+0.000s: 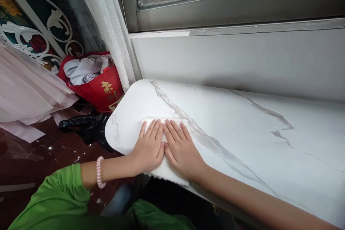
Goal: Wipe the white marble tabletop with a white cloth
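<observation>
A white cloth (172,172) lies flat on the white marble-patterned tabletop (229,122), its fuzzy lower edge reaching the table's front edge. My left hand (150,147) rests palm down on the cloth, fingers stretched out and pointing away from me. Beside it, my right hand (181,147) presses flat on the same cloth, its fingers also extended. The two thumbs touch or nearly touch in the middle. Neither hand grips the cloth; most of it is hidden beneath them.
Left of the table stands a red bag (99,88) stuffed with pale fabric, with a black plastic bag (86,125) below it. A white curtain (105,18) hangs by the window frame (229,7). Pink fabric (29,90) drapes at far left above the dark red floor (54,158).
</observation>
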A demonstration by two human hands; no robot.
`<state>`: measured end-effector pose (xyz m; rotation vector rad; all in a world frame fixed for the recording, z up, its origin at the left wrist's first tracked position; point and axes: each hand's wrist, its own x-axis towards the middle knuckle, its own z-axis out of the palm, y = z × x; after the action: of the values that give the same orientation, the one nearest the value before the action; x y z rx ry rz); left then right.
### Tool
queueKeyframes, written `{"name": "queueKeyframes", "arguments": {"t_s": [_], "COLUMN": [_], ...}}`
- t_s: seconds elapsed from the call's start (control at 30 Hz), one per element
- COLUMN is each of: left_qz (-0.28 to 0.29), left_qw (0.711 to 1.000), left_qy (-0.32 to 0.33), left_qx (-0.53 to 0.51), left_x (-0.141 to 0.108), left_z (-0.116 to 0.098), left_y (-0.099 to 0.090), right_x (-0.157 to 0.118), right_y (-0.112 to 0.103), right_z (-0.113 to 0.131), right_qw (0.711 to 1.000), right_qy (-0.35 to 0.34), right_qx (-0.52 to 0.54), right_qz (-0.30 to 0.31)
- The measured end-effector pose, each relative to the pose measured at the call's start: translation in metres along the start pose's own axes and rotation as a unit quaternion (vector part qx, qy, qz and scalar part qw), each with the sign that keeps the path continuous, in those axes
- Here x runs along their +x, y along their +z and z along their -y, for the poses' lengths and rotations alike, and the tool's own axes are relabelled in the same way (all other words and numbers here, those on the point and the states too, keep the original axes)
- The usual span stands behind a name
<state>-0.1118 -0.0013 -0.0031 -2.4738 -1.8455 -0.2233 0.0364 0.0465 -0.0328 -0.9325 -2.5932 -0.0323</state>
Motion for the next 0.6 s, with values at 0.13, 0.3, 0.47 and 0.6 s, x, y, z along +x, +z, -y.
{"name": "queueKeyframes", "arguments": {"t_s": [0.13,0.3,0.47,0.6], "left_qz": [0.000,0.000,-0.022,-0.005], "left_qw": [1.000,1.000,0.996,0.997], "left_qy": [-0.014,-0.010,-0.089,-0.073], "left_qx": [0.000,0.001,0.016,0.005], "left_x": [0.033,0.106,0.181,0.217], "left_z": [0.033,0.117,0.194,0.225], "left_y": [0.010,0.016,0.015,0.013], "right_x": [0.038,0.136,0.235,0.274], "right_y": [0.015,0.041,0.066,0.078], "right_z": [-0.014,-0.036,-0.069,-0.088], "right_qw": [1.000,0.995,0.993,0.988], "right_qy": [0.024,0.090,0.094,0.119], "right_qx": [0.003,0.032,0.069,0.071], "right_qz": [-0.004,-0.009,-0.030,-0.064]}}
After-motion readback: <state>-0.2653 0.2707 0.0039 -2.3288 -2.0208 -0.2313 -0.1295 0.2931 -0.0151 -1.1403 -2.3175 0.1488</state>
